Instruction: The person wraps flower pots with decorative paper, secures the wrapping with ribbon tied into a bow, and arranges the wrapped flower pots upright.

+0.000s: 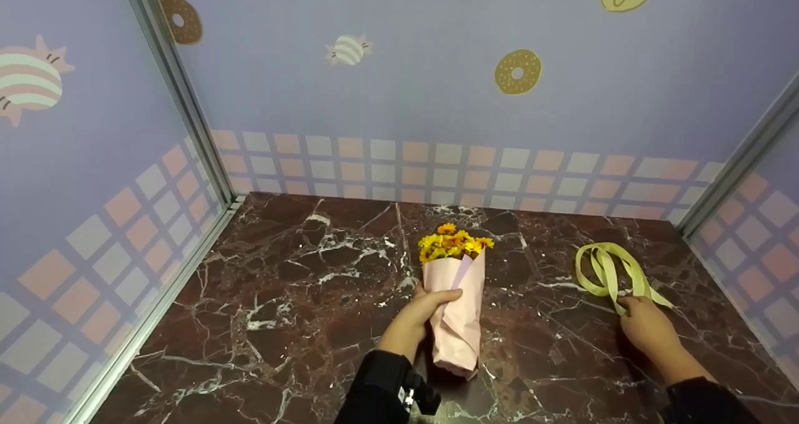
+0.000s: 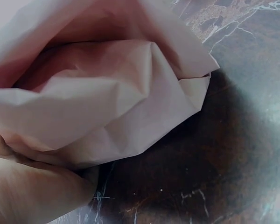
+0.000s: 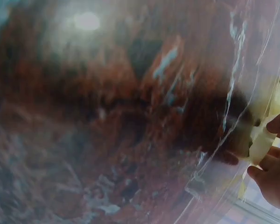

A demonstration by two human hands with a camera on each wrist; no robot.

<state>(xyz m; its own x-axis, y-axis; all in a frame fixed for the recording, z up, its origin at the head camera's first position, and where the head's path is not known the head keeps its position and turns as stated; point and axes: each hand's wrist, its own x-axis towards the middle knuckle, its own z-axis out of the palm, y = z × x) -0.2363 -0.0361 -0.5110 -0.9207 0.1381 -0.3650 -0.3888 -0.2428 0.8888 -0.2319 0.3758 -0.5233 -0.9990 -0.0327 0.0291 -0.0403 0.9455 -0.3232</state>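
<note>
A bouquet of yellow and orange flowers [image 1: 450, 244], wrapped in pale pink paper [image 1: 459, 324], lies on the marble table. My left hand [image 1: 417, 319] grips the wrapped part from its left side, thumb across the front. The left wrist view shows the crumpled lower end of the paper [image 2: 102, 107] close up, with part of the left hand [image 2: 37, 186] under it. Off to the right is a looped yellow-green ribbon [image 1: 604, 268]. My right hand [image 1: 649, 327] pinches the ribbon's near end; in the right wrist view its fingers [image 3: 270, 182] appear at the right edge beside the ribbon [image 3: 261, 142].
The dark red marble tabletop [image 1: 299, 311] has white veins. Purple walls [image 1: 424, 68] with a tiled pattern enclose it at the back and both sides. A metal strip [image 1: 150, 343] runs along the left edge.
</note>
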